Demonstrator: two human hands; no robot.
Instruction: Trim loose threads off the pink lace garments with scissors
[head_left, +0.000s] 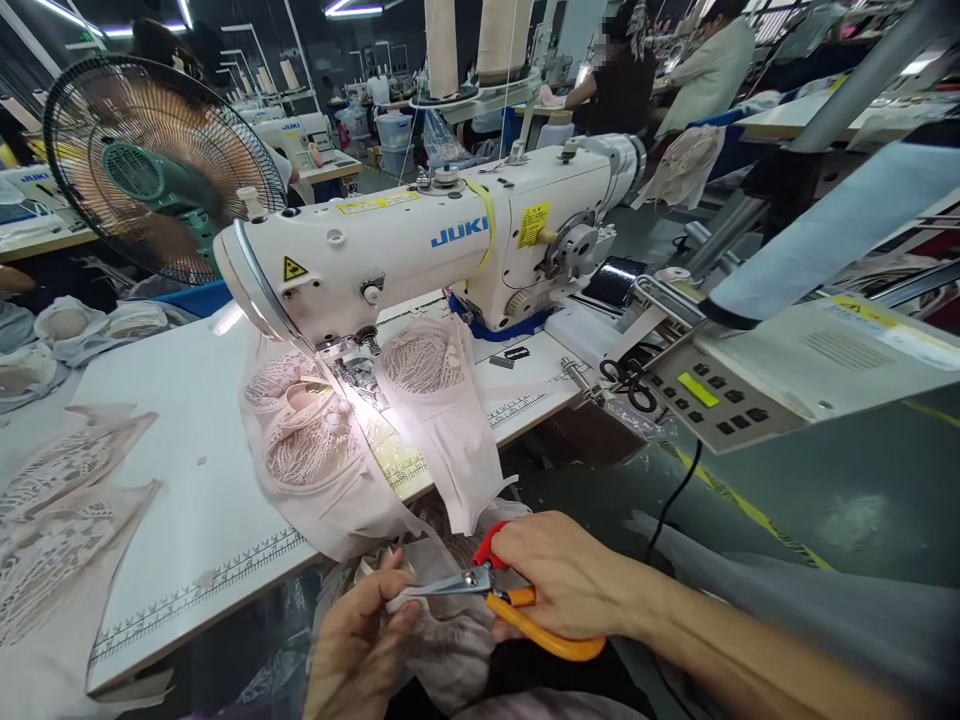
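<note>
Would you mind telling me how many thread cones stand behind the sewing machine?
2: one thread cone left, another beside it, both behind the sewing machine; others may be hidden.

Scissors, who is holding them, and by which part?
The right hand holds the scissors by their orange handles. The left hand pinches the edge of a pale fabric piece at the blades.

Two bare hands, unsleeved right forearm, no rings

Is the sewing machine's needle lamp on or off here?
On. The lace fabric under the sewing machine glows bright white beside the needle area, brighter than the table around it.
</note>
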